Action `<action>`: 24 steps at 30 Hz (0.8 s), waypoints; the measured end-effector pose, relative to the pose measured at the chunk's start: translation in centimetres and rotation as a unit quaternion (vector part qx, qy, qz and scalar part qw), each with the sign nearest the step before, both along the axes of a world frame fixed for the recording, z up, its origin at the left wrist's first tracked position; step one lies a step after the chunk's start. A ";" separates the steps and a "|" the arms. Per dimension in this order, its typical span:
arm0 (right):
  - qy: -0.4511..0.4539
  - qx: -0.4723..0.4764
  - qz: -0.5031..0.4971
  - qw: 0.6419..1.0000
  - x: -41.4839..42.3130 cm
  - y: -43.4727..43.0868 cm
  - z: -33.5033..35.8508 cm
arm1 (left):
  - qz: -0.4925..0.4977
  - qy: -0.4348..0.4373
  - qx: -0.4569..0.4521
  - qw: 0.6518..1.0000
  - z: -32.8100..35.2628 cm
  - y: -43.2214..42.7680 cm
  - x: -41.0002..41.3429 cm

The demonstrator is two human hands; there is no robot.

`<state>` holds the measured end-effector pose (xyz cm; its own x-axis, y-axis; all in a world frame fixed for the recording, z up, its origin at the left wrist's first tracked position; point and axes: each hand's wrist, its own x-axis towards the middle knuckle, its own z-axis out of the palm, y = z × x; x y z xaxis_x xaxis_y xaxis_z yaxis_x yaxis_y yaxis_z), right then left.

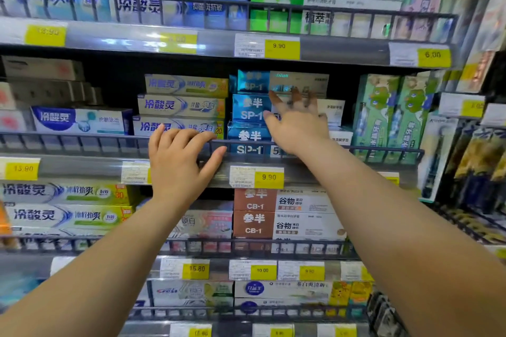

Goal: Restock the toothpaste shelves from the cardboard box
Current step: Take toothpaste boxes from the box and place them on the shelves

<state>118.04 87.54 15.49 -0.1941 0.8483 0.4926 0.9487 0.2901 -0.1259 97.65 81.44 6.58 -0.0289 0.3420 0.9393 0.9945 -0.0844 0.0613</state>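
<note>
Bare forearms (383, 213), bare hands (179, 164) (297, 124)

The blue SP-1 toothpaste boxes (250, 109) are of thin cardboard with a shiny, almost metallic print that catches the light. The brown CB-1 boxes (253, 223) below look more matt, like plain printed card. The shelf rail (383, 149) is dark metal wire, painted, smooth with a dull finish. The price strip (82, 169) is clear glossy plastic with soft reflections, and the yellow price labels (269, 177) in it are matt paper.
</note>
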 end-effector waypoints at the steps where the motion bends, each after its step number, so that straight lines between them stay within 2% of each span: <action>1: -0.008 0.027 0.001 1.000 0.0 -0.2 -0.2 | -0.003 -0.002 -0.002 1.000 0.1 -0.1 0.0; 4: 0.007 0.131 0.041 0.990 -0.1 -1.6 -1.4 | -0.021 -0.008 -0.020 1.000 0.4 -0.7 0.0; 6: 0.042 0.175 0.114 0.977 -0.3 -3.2 -2.9 | -0.039 -0.006 -0.027 0.999 0.2 -1.5 -0.2; 12: 0.115 0.235 0.320 0.911 -2.6 -7.8 -9.0 | -0.050 -0.031 -0.032 0.998 -3.6 -6.7 -1.6; 17: 0.122 0.147 0.439 0.878 -8.8 -12.1 -14.7 | 0.005 -0.134 -0.106 0.985 -9.5 -14.9 -5.3; 24: 0.088 -0.031 0.531 0.842 -20.7 -23.3 -20.6 | 0.084 -0.291 -0.165 0.939 -15.8 -31.3 -13.3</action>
<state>97.35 64.26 -5.10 -0.7880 0.2666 0.5549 0.1226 0.9513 -0.2829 84.36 50.10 -9.18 -0.5835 0.5566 0.5914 0.7821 0.1889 0.5938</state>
